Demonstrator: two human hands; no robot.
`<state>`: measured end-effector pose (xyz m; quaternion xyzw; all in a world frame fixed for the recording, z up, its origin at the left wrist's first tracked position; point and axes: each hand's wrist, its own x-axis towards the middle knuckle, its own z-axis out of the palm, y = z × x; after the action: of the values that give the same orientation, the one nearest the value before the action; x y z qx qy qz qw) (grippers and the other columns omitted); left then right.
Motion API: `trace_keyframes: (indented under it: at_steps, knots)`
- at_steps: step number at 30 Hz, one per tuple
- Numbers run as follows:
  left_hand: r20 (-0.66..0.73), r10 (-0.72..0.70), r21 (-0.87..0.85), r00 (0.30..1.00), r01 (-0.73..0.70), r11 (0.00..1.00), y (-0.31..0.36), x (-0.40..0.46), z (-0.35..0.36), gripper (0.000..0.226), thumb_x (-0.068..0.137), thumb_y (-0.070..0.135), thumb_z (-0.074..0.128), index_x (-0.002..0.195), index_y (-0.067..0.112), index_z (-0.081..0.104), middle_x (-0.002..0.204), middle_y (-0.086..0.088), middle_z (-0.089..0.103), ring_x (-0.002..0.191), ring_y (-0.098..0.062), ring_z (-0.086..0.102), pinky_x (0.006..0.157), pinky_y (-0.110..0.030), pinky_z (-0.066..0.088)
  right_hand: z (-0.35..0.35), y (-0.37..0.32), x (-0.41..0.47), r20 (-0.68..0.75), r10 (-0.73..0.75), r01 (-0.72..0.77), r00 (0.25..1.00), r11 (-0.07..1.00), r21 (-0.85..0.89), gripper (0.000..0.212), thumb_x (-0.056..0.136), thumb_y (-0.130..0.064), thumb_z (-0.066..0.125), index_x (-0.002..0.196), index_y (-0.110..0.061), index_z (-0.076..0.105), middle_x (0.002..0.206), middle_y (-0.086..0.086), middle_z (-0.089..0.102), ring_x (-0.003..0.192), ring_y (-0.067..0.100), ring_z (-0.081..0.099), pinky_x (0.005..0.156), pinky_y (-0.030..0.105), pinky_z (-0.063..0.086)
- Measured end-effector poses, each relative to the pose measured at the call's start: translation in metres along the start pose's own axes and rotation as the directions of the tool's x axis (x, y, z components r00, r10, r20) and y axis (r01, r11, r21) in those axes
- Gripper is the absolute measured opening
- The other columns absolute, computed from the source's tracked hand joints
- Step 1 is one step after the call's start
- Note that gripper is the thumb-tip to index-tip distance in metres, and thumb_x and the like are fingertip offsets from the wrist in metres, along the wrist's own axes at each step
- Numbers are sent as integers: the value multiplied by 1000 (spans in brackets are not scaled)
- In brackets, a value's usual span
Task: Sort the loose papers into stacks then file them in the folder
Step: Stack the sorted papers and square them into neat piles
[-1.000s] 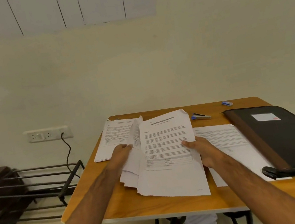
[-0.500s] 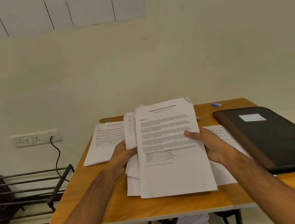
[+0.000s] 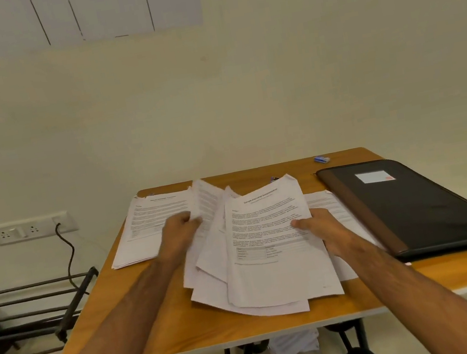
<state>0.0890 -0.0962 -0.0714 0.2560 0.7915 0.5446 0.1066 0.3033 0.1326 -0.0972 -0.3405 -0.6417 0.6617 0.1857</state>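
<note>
Because the sorting turns on where each sheet must travel from the middle of the table (image 3: 190, 332), the layout reads best from the left edge across. At the far left lies a flat stack (image 3: 154, 230) of printed pages, its long axis running away from the person, with its near right corner hidden under the left hand (image 3: 179, 237). That hand has its fingers curled around the left edge of a loose sheet that stands tilted up, pinching it just beside the stack, so the stack is the nearest landing place for whatever the left hand carries. In the centre sits the fanned bundle of loose papers (image 3: 272, 250), overlapping untidily, long sides pointing roughly away from the person and leaning a little to the right. The right hand (image 3: 324, 229) grips the right edge of the top page, thumb on the printed face and the other fingers hidden beneath. Just to its right another sheet (image 3: 326, 204) lies flat on the table, partly covered by the bundle. Furthest right, the closed black folder (image 3: 422, 204) lies at an angle, its brown spine facing the papers, nearer to the right hand than the left, so the filing would probably fall to that side.
</note>
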Motion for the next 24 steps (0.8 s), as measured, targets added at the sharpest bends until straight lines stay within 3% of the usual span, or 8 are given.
trace_keyframes:
  at_steps: [3, 6, 10, 13, 15, 18, 21, 24]
  knots:
    - [-105, 115, 119, 988, -103, 988, 25, 17, -30, 22, 97, 19, 56, 113, 8, 66, 110, -6, 70, 97, -24, 67, 76, -34, 53, 0, -2, 3, -18, -32, 32, 999, 999, -31, 14, 94, -5, 67, 104, -14, 70, 112, 7, 74, 95, 24, 73, 80, 37, 60]
    - [-233, 306, 240, 923, -251, 938, 52, 26, -55, 21, 100, 14, 51, 117, 4, 59, 112, -7, 64, 96, -21, 59, 77, -29, 45, 0, -8, 6, -47, -82, 77, 995, 992, -104, 21, 98, -13, 64, 119, -12, 69, 117, 5, 73, 102, 23, 71, 95, 43, 57]
    - [-350, 391, 128, 851, -370, 920, 81, 21, -69, 15, 102, 13, 50, 116, 9, 55, 111, 0, 64, 90, -12, 63, 66, -10, 48, -4, -18, 8, -69, -148, 138, 987, 983, -121, 18, 101, -21, 60, 118, -19, 66, 117, 2, 73, 102, 20, 71, 95, 43, 57]
    - [-360, 292, -225, 886, -387, 894, 89, 16, -67, 13, 101, 10, 53, 113, 12, 55, 102, 3, 69, 85, -4, 69, 66, -12, 54, -17, -25, 8, -87, -247, 243, 965, 969, -52, 28, 102, -20, 59, 128, -13, 64, 119, 1, 73, 106, 18, 70, 96, 40, 56]
    - [-357, 204, -357, 912, -335, 872, 85, 14, -61, 15, 99, 11, 56, 114, 13, 56, 99, 5, 68, 82, -4, 68, 63, -17, 54, -29, -34, 10, -130, -301, 309, 945, 950, 47, 35, 101, -21, 61, 135, -13, 62, 123, 2, 72, 111, 22, 69, 100, 43, 54]
    - [-252, 86, -414, 964, -188, 891, 58, 12, -40, 19, 98, 13, 59, 117, 11, 57, 103, 0, 68, 91, -18, 67, 69, -28, 54, -47, -47, 10, -241, -280, 336, 929, 912, 234, 36, 100, -21, 62, 135, -13, 61, 123, 4, 72, 112, 27, 68, 101, 48, 52]
    - [-100, -12, -389, 995, -28, 921, 21, 9, -7, 28, 97, 13, 61, 124, 11, 57, 116, -8, 69, 103, -26, 68, 90, -46, 56, -60, -50, 11, -352, -235, 357, 906, 871, 337, 35, 100, -21, 62, 134, -16, 62, 122, 6, 71, 112, 28, 67, 101, 50, 52]
    - [-60, -41, -358, 997, 17, 934, -1, 2, 21, 31, 97, 8, 60, 128, 6, 56, 124, -12, 65, 110, -27, 63, 95, -38, 52, -67, -52, 7, -436, -203, 401, 877, 810, 428, 33, 102, -23, 60, 134, -17, 62, 124, 6, 70, 110, 25, 68, 96, 45, 55]
